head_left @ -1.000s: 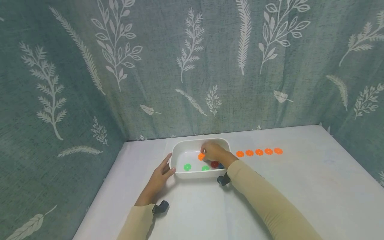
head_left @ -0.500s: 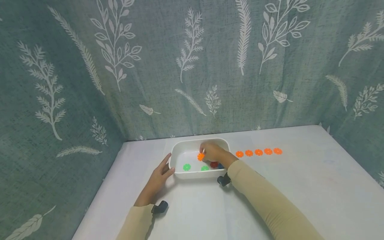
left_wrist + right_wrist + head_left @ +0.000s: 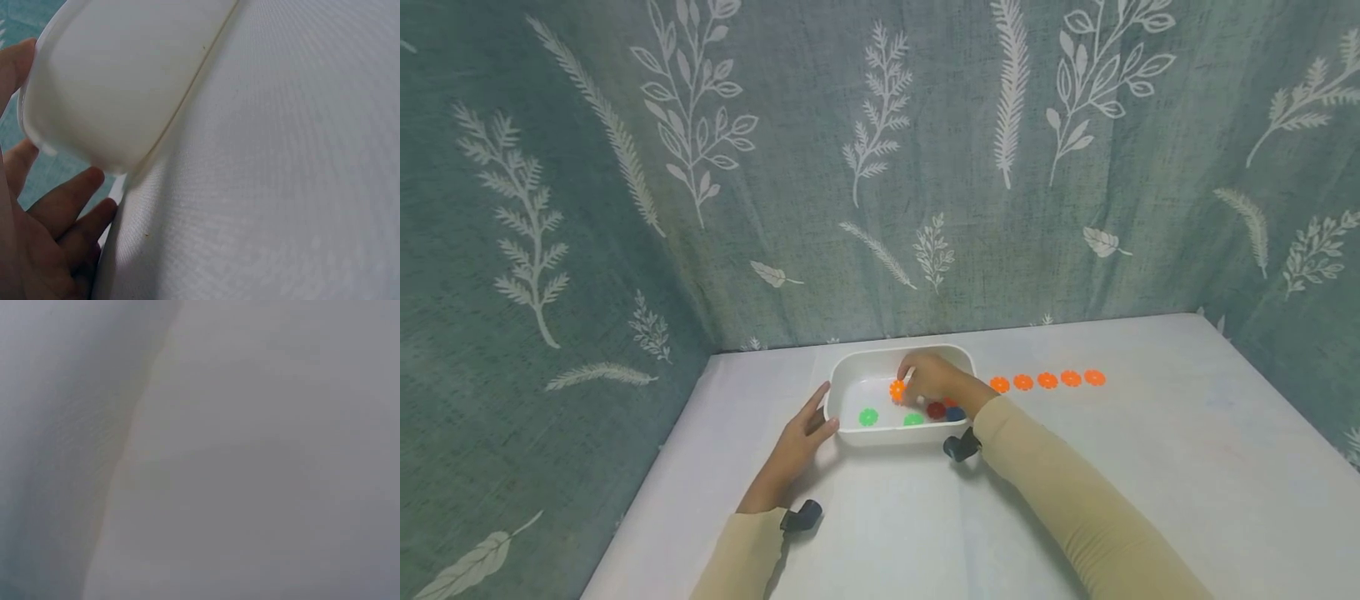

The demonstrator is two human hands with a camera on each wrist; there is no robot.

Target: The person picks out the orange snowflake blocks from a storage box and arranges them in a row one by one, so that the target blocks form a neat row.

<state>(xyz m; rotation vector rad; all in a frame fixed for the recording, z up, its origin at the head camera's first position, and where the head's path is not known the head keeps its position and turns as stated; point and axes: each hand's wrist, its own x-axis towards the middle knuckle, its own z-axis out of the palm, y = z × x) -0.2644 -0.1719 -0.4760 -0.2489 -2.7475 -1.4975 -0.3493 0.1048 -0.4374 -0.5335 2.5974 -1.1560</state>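
Note:
A white rectangular box stands on the white table. Inside it my right hand pinches an orange flower-shaped disc between thumb and fingers. Below that hand lie a green disc, a red disc, a blue disc and part of another orange disc. A second green disc lies farther left. My left hand touches the box's left end, fingers spread; the left wrist view shows its fingertips against the box wall. In the right wrist view only blurred pale surfaces show.
Right of the box, several orange flower-shaped discs lie in a straight row on the table. A green leaf-patterned curtain hangs behind the table and along its sides.
The orange disc in my right hand has shifted slightly left and turned. More of the blue disc and another orange disc now shows under that hand. My left hand stays at the box.

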